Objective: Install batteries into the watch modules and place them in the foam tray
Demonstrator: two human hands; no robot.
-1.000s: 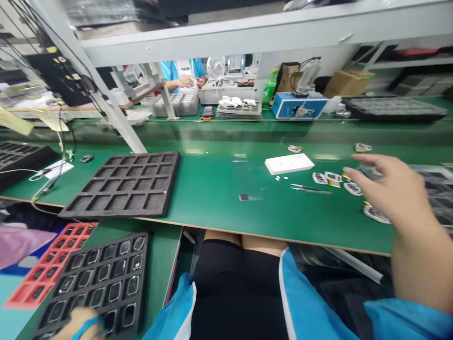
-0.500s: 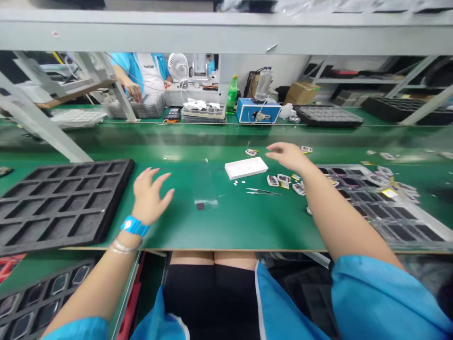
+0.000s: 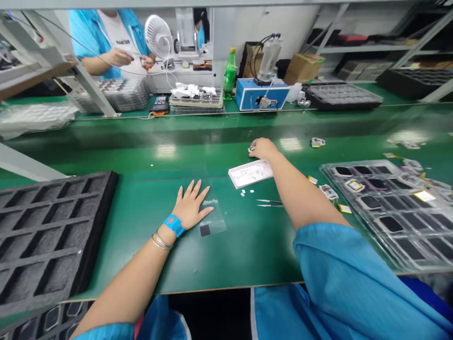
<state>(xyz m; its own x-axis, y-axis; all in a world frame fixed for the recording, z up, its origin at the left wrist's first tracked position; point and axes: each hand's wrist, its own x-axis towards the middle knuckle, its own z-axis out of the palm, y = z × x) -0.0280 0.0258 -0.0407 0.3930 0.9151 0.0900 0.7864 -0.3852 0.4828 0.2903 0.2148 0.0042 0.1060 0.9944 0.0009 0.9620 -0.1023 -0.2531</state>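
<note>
My left hand [image 3: 189, 208] lies flat on the green bench with its fingers spread. Its thumb is over a clear plastic film [image 3: 217, 218], which has a small black square [image 3: 205, 230] at its lower left corner. Behind the white tray [image 3: 244, 175], my right hand [image 3: 264, 148] pinches a small watch case part [image 3: 251, 148], mostly hidden by the fingers. Tiny parts lie in the tray, and several small white pieces [image 3: 243, 192] lie in front of it. The tweezers [image 3: 269, 203] rest on the bench, partly under my right forearm.
A black foam tray [image 3: 79, 252] with square pockets stands at the left. At the right, a clear plastic tray [image 3: 384, 243] holds dark screens, with watch parts [image 3: 328, 191] beside it. Across the bench are a person [image 3: 106, 42], a fan [image 3: 158, 34], a green bottle [image 3: 230, 78] and a blue machine [image 3: 244, 96].
My left hand has come down and right onto the bench. My right hand has moved left and closed on the watch case part behind the white tray. The view has tilted down.
</note>
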